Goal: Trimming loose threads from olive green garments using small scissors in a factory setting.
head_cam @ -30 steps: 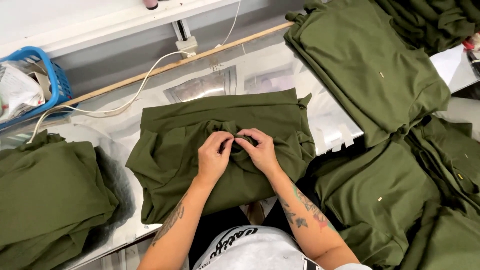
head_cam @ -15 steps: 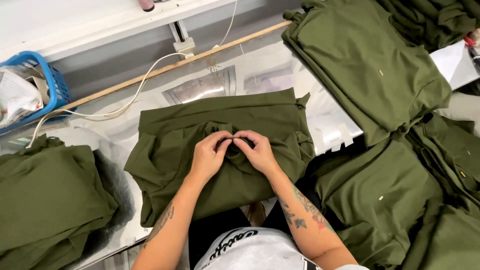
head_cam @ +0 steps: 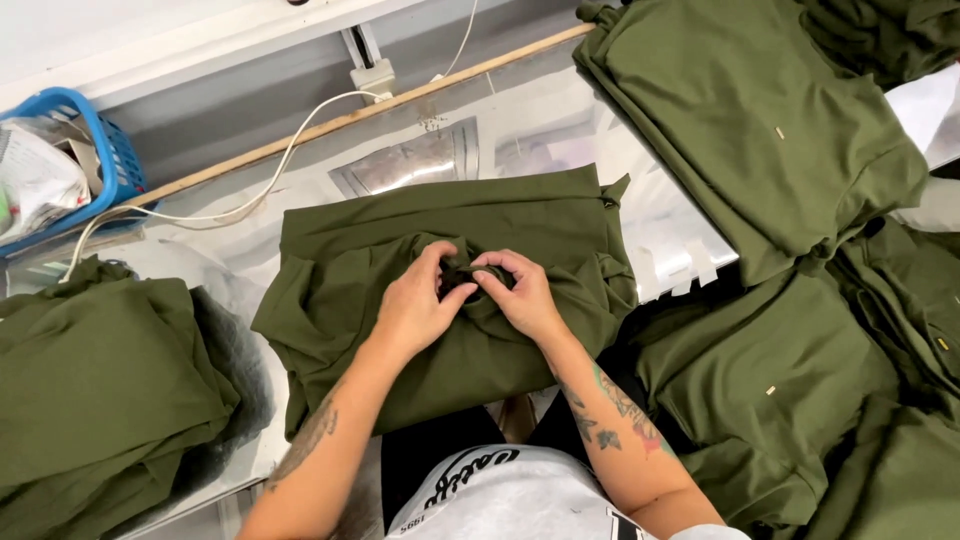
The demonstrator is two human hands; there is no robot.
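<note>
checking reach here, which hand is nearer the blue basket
Left. The left hand lies on the green garment on the side towards the blue basket; the right hand lies just beyond it, farther away.

tattooed bare forearms, grey shirt [head_cam: 500, 500] with dark lettering

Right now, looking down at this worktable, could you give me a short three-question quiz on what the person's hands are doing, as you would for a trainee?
1. True or false: both hands grip the blue basket.
2. Which does the white cable lie nearest? A) the wooden strip B) the pile of green clothes at the right C) the pile of green clothes at the left
3. What do the left hand and the right hand pinch between them?

Key: 1. False. 2. A. 3. A bunched fold in the middle of the green garment on the table.
</note>
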